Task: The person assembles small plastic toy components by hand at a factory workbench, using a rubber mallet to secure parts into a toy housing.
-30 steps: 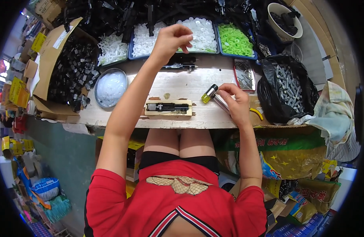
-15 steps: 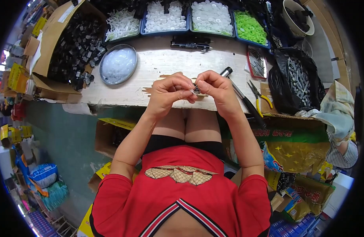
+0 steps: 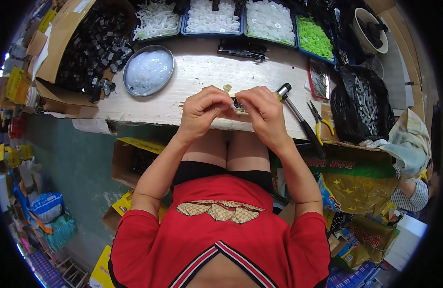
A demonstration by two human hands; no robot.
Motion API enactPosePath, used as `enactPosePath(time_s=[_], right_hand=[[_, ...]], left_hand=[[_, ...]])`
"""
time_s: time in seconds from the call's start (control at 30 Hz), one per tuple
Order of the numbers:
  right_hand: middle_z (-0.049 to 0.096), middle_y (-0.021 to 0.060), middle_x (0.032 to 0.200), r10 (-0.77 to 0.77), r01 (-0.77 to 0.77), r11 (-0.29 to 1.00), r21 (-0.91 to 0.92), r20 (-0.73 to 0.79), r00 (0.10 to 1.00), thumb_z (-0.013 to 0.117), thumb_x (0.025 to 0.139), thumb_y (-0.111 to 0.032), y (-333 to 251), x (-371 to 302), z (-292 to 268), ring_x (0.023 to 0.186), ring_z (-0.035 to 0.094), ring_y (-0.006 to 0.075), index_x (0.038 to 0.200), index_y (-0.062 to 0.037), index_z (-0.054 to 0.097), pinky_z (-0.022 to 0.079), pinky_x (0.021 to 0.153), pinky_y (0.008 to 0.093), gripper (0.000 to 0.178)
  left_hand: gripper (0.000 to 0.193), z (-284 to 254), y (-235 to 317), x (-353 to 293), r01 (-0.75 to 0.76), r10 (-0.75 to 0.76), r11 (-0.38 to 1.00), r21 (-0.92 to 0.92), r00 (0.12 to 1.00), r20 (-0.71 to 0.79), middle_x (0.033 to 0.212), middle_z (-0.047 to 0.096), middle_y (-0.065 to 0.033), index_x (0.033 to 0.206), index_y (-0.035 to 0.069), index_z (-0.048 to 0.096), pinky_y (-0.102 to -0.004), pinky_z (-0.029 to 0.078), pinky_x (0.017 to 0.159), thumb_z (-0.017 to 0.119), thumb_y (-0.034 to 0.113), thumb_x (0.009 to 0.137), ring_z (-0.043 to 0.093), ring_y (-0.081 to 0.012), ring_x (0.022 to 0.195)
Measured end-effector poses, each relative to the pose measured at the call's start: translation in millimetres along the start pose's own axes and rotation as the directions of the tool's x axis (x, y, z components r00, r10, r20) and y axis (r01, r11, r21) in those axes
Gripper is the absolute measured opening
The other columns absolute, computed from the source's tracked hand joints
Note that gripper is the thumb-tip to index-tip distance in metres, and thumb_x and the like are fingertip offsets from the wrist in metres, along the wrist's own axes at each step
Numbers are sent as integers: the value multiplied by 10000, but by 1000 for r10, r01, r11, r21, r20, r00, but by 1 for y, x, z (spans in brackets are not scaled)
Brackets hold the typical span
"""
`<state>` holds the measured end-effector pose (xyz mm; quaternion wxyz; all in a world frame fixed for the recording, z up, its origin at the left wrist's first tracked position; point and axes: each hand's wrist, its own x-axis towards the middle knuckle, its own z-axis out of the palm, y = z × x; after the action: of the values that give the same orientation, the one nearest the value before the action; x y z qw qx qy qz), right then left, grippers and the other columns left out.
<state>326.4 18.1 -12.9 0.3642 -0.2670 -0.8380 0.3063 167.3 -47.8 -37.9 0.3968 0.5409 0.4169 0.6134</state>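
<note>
Over the bench's front edge, my left hand point(image 3: 205, 109) and my right hand point(image 3: 264, 108) meet with their fingertips close together. Between them is a small dark part point(image 3: 236, 102) with a bit of white at its left side; the fingers cover most of it, so its kind is unclear. Both hands are closed in a pinch on it. Just right of my right hand lies a hammer point(image 3: 301, 115) with a silver head and a black grip. Beyond the hammer are pliers point(image 3: 321, 121) with yellow handles, jaws apart.
A round metal dish point(image 3: 127, 82) of whitish, glossy stuff stands left, beside a carton point(image 3: 48, 67) of black parts. Blue-rimmed trays point(image 3: 213, 33) of white and green pieces line the back. At right are a red case point(image 3: 319, 79) of pins and a black bag point(image 3: 340, 103) of grey parts.
My right hand has turned, its fingers now curling downward over the small part. My left hand stays pinched beside it. The whole view has shifted slightly.
</note>
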Motion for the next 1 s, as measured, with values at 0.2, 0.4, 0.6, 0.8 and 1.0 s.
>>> enactPosePath(time_s=[0.2, 0.4, 0.6, 0.8, 1.0], right_hand=[[589, 8, 757, -85, 87, 988, -125, 24, 996, 638, 737, -81, 2, -2, 6, 720, 530, 182, 808, -93, 614, 314, 650, 322, 76], [553, -14, 743, -169, 175, 933, -313, 47, 985, 649, 709, -103, 17, -1, 12, 723, 502, 163, 786, -120, 597, 303, 666, 327, 94], [523, -17, 755, -151, 226, 875, -428, 202, 968, 629, 704, -131, 25, 1, 22, 763, 483, 172, 784, -136, 599, 292, 680, 360, 85], [520, -7, 762, -112, 187, 924, -333, 232, 966, 628, 703, -116, 28, 5, 16, 771, 483, 180, 801, -131, 619, 293, 685, 360, 99], [533, -11, 755, -73, 104, 942, -320, 107, 992, 628, 735, -104, 34, 4, -16, 756, 501, 176, 812, -127, 616, 297, 684, 337, 81]], left_hand=[[103, -7, -9, 1, -83, 95, 974, 212, 994, -47, 846, 599, -84, 858, -5, 619, -243, 490, 605, 590, -56, 774, 604, -152, 709], [214, -28, -6, 14, -132, 107, 836, 532, 991, 77, 928, 598, -48, 891, 52, 640, -332, 361, 791, 616, 23, 680, 513, -231, 898], [304, -35, -16, 12, -95, -69, 742, 664, 974, 217, 1038, 547, -60, 956, 57, 620, -351, 315, 916, 652, 85, 655, 446, -238, 1041], [242, -31, -16, 17, -66, -151, 682, 728, 962, 228, 978, 540, -43, 883, 72, 605, -350, 301, 899, 649, 122, 650, 443, -233, 1006], [217, -21, 0, 39, -62, -327, 551, 832, 901, 285, 860, 528, -41, 808, 85, 582, -345, 299, 805, 662, 165, 624, 444, -237, 887]])
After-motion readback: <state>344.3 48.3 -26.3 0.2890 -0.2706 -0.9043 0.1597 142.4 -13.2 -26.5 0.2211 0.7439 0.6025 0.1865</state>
